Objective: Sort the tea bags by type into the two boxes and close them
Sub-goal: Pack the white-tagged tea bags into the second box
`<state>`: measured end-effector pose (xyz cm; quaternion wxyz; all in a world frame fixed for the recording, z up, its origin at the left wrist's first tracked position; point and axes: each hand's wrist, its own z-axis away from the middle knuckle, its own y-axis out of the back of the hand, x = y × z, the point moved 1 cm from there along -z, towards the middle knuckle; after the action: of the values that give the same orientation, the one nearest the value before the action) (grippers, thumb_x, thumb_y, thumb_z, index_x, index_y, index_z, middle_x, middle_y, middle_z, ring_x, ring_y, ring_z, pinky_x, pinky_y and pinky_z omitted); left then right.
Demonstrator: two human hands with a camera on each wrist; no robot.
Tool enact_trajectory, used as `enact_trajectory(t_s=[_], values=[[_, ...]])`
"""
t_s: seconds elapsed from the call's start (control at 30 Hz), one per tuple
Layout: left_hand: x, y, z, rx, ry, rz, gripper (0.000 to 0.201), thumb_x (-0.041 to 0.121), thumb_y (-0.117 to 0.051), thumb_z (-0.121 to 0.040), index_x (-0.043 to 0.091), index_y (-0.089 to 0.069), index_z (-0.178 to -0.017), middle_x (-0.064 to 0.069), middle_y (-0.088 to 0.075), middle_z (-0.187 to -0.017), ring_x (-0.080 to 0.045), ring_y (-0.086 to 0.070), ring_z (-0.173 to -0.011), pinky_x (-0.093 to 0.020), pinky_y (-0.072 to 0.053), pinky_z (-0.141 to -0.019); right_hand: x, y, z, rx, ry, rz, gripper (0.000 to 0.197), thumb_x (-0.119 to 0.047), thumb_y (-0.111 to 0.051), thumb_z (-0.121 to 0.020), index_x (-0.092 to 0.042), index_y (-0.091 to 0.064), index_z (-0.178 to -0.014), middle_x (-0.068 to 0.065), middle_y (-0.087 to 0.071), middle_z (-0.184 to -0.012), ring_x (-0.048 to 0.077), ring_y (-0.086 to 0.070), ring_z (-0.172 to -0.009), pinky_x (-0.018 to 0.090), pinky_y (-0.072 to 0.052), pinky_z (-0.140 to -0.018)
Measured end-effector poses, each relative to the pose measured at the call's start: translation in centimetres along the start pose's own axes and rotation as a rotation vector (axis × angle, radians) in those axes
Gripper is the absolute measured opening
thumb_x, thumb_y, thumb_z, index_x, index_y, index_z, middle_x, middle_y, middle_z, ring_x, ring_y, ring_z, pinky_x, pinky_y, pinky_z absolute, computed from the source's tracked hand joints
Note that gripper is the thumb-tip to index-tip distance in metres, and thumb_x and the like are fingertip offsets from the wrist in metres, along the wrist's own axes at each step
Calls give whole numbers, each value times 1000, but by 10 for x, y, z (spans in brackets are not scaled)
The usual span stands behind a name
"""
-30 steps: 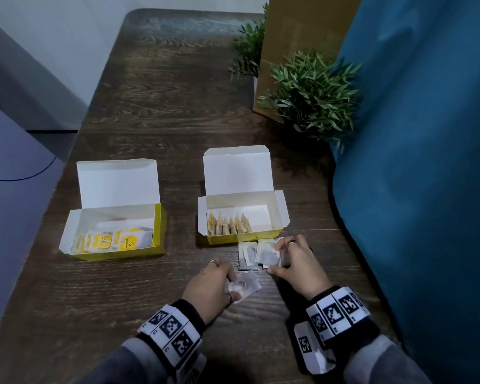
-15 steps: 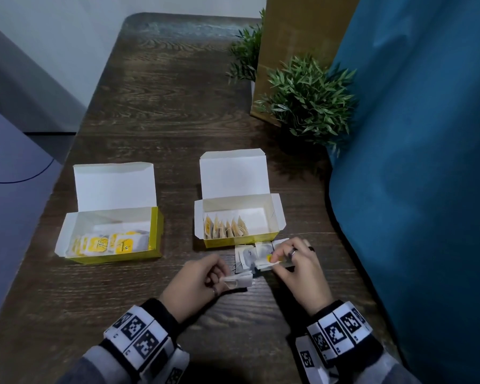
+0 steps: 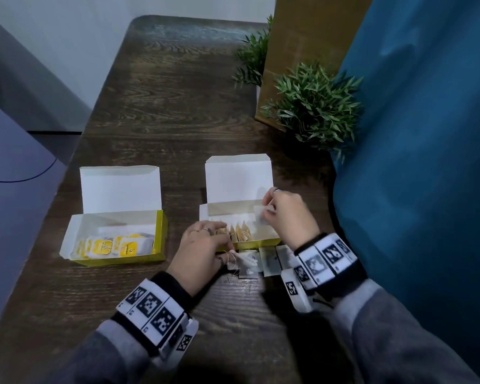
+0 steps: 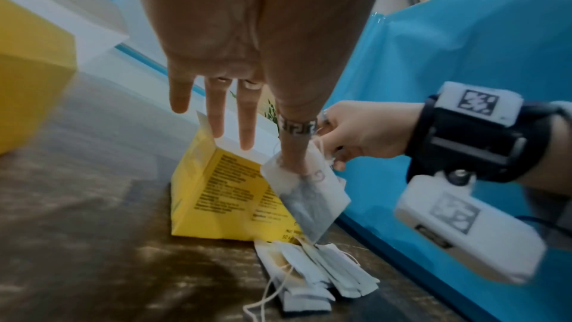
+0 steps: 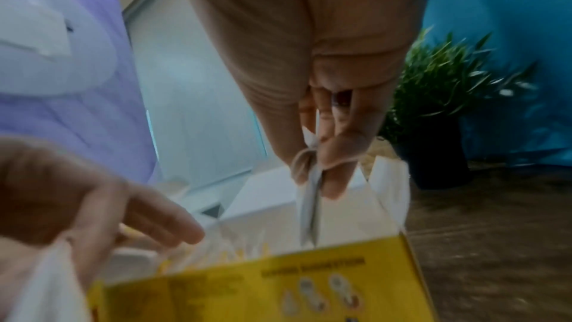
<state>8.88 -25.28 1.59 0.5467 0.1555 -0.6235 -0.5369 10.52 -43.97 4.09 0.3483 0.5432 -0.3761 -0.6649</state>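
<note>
Two open yellow boxes stand on the dark wooden table. The left box [image 3: 159, 234] holds yellow-labelled tea bags. The right box [image 3: 263, 241] [image 4: 223, 192] [image 5: 247, 285] holds a row of upright plain tea bags at its left end. My right hand [image 3: 277, 212] [image 5: 322, 175] pinches a white tea bag [image 3: 261, 214] [image 5: 309, 217] edge-down over that box's right part. My left hand [image 3: 203, 245] [image 4: 278, 156] is at the box's front left corner. Its thumb pinches another tea bag [image 3: 244, 263] [image 4: 312, 195] while its other fingers stay straight. Several loose tea bags [image 3: 272, 261] [image 4: 315, 276] lie before the box.
Two potted plants [image 3: 313, 106] and a leaning cardboard sheet [image 3: 311, 37] stand behind the right box. A blue curtain [image 3: 427, 134] runs along the table's right edge. The table's left edge drops off beside the left box.
Both hands rose from the loose pile to the right box. The right hand lifted a tea bag over the box; the left hand carried its bag to the box's front left.
</note>
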Motion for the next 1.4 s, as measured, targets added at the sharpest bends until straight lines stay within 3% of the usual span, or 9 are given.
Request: enact_trajectory(t_s=[0.23,0.37,0.47,0.57,0.8,0.9,1.0,1.17,1.4], values=[[-1,-8,2,39,36,183,13,21,-64,-84,13,-69,-93,4,-50,-129,-11,-31,-126,-12,-18,-96,-4,-37,-9,-267,-68,2,16,-20,-52,-91,-11,-65,-91,9,-69,-90,24,-64,-84,35,-53,-78],[-3,-6,4,106,78,145,10,28,-66,-82,22,-69,-88,14,-56,-108,-11,-39,-111,-28,-27,-95,0,-37,-3,-312,-90,-114,39,-35,-44,-96,-9,-61,-73,8,-65,-75,23,-60,-73,33,-46,-70],[2,3,5,169,120,189,5,33,-67,-81,38,-65,-81,24,-54,-78,-8,-43,-92,-32,-26,-87,2,-31,-1,-300,-79,-162,42,-32,-40,-98,0,-64,-84,13,-69,-85,26,-63,-80,34,-46,-73],[5,14,5,241,120,366,32,30,-74,-75,52,-53,-64,26,-54,-64,-8,-52,-79,-48,-42,-90,4,-25,3,-243,-43,-159,38,-30,-40,-98,-2,-65,-89,11,-69,-88,24,-62,-83,32,-45,-76],[19,26,-9,298,62,391,14,31,-74,-74,40,-65,-68,27,-52,-59,-2,-52,-75,-52,-43,-89,5,-3,22,-184,150,-484,17,-34,-61,-87,-28,-67,-101,-11,-63,-97,2,-56,-85,13,-43,-74],[27,29,-20,310,-8,391,13,28,-70,-78,39,-65,-76,25,-57,-66,-4,-52,-77,-52,-42,-90,6,5,25,-246,213,-369,11,-32,-71,-80,-23,-65,-76,-12,-54,-71,4,-47,-62,17,-37,-60],[35,29,-29,300,47,293,22,46,-59,-83,32,-62,-100,15,-62,-102,-15,-49,-102,-37,-31,-94,11,12,19,-23,134,-219,31,-27,-65,-84,-17,-47,-61,-6,-46,-60,11,-45,-57,27,-37,-56],[31,2,-27,-72,102,-145,73,64,-58,-73,37,-31,-135,5,-34,-143,-19,-20,-135,-50,-12,-108,-3,1,16,101,68,254,12,-29,-49,-92,-19,-53,-96,4,-67,-90,29,-65,-85,31,-38,-62],[28,-15,-26,-86,30,-419,35,41,-49,-90,34,-45,-124,8,-40,-141,-23,-26,-135,-64,0,-108,-9,-29,13,-90,36,379,24,-22,-41,-96,-10,-53,-113,11,-64,-112,32,-61,-104,34,-42,-74]])
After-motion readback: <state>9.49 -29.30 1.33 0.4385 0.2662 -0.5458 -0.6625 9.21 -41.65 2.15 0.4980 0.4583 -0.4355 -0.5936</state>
